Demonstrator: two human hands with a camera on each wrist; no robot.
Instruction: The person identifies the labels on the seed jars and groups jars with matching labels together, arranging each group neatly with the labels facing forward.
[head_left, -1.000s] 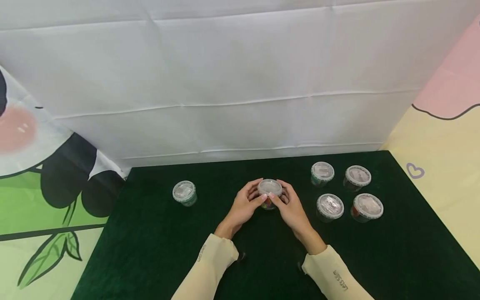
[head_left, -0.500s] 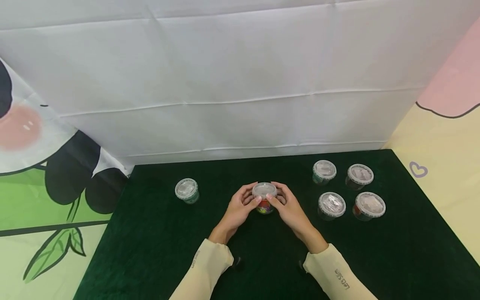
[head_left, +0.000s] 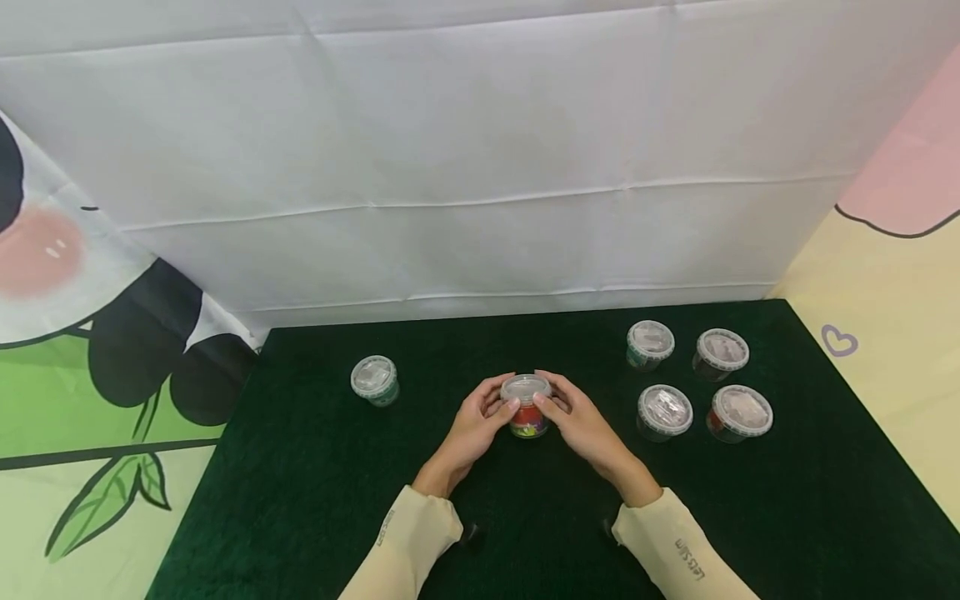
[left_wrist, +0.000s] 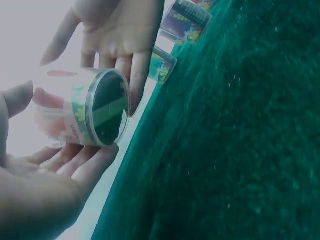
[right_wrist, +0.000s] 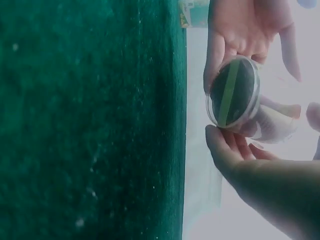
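Note:
A small round clear plastic tub [head_left: 529,417] with a pale lid and a red, colourful label is held between both hands at the middle of the table. My left hand [head_left: 470,427] grips its left side and my right hand [head_left: 588,431] its right, thumbs at the front. In the left wrist view the tub [left_wrist: 75,107] shows its dark base with a light green strip, lifted off the cloth. The right wrist view shows the same base of the tub [right_wrist: 234,92], fingers curved round its wall. What the tub contains is unclear.
Dark green cloth [head_left: 315,500] covers the table. One lidded tub [head_left: 374,380] with a green label stands at the left. Several similar tubs stand at the right, among them a green one [head_left: 650,343] and a red one [head_left: 740,412]. A white sheet [head_left: 480,167] hangs behind.
Both hands have drawn the held tub slightly nearer and to the left, and more of its red label now shows. The other tubs stay in place while the view shifts slightly.

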